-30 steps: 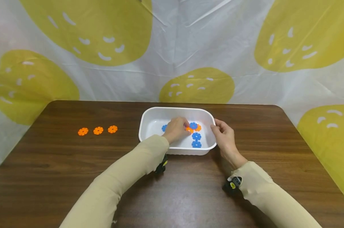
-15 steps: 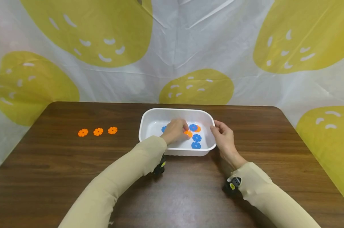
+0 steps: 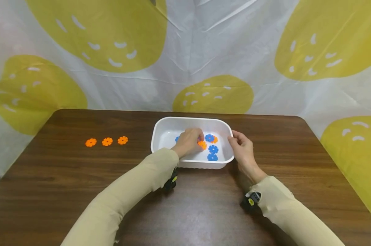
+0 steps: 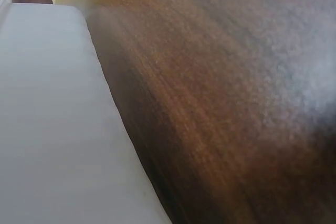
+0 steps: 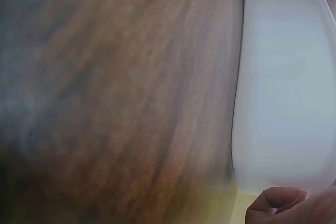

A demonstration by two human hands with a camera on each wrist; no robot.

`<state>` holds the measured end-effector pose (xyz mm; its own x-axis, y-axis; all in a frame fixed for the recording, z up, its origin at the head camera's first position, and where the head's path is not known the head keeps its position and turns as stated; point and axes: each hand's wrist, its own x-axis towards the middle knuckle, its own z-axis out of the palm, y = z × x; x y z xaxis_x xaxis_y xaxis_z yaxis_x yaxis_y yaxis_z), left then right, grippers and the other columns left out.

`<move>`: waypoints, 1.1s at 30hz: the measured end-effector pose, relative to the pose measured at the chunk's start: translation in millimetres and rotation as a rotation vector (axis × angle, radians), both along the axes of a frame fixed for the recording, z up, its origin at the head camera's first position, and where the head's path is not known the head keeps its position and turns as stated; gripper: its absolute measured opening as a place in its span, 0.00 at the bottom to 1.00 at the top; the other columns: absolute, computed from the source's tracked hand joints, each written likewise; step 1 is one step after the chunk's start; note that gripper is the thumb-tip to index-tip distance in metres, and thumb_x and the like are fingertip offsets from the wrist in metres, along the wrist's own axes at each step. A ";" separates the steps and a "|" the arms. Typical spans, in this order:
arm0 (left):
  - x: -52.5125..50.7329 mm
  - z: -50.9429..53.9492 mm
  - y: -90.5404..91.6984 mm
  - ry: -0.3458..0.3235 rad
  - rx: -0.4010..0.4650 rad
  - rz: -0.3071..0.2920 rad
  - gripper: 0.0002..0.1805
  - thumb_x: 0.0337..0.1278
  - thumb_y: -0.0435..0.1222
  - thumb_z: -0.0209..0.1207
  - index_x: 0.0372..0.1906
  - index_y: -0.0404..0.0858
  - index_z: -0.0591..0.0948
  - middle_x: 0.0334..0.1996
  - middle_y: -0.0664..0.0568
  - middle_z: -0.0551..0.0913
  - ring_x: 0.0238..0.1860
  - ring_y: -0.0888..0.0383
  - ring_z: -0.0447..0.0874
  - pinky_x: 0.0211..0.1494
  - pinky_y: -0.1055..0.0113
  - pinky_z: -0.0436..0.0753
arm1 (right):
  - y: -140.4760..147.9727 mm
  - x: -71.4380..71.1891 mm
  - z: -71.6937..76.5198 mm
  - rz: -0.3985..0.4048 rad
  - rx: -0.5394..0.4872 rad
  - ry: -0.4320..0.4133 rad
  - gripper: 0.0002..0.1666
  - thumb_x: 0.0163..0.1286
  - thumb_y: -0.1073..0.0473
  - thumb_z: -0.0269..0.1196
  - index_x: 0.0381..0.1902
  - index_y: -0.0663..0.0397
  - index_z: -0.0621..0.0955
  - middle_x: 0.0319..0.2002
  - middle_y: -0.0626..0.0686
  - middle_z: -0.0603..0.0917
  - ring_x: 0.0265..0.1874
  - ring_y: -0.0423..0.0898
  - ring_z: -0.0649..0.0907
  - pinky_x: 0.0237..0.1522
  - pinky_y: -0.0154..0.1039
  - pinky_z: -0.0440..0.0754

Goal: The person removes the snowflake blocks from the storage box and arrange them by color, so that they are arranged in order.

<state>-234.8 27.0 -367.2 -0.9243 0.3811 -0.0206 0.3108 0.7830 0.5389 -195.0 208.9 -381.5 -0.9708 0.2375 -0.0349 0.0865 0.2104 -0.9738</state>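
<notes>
Inside the white basin point(image 3: 205, 164), my left hand point(image 3: 188, 140) has its fingers curled down onto an orange notched disc point(image 3: 202, 145); its fingertips are partly hidden. My right hand point(image 3: 243, 150) grips the basin's right rim, thumb on top and fingers outside. To the right of the left hand, a blue disc point(image 3: 209, 138) overlaps an orange disc point(image 3: 215, 139), with two blue discs point(image 3: 213, 153) nearer the front wall. Part of another blue disc point(image 3: 177, 139) shows left of the hand. The right wrist view shows the right hand point(image 5: 283, 205) against the basin wall point(image 5: 289, 77).
Three orange discs point(image 3: 107, 141) lie in a row on the brown wooden table point(image 3: 80, 181), left of the basin. A white cloth with yellow shapes point(image 3: 213, 94) hangs behind the table's back edge.
My left hand has shifted slightly left and toward the front, and the orange disc at its fingertips has moved with it, away from the overlapping pair. The right hand keeps its hold on the rim.
</notes>
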 end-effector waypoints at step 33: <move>5.9 23.6 -24.8 -0.175 0.487 0.122 0.15 0.45 0.33 0.70 0.42 0.39 0.83 0.35 0.49 0.84 0.36 0.59 0.80 0.31 0.75 0.77 | 1.5 0.1 0.4 0.005 0.003 0.001 0.23 0.71 0.60 0.52 0.61 0.66 0.72 0.44 0.64 0.76 0.37 0.45 0.78 0.35 0.27 0.79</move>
<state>-228.9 2.2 -343.6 -0.9613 0.2744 -0.0257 0.1060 0.4540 0.8847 -194.9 210.4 -381.0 -0.9721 0.2323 -0.0328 0.0839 0.2138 -0.9733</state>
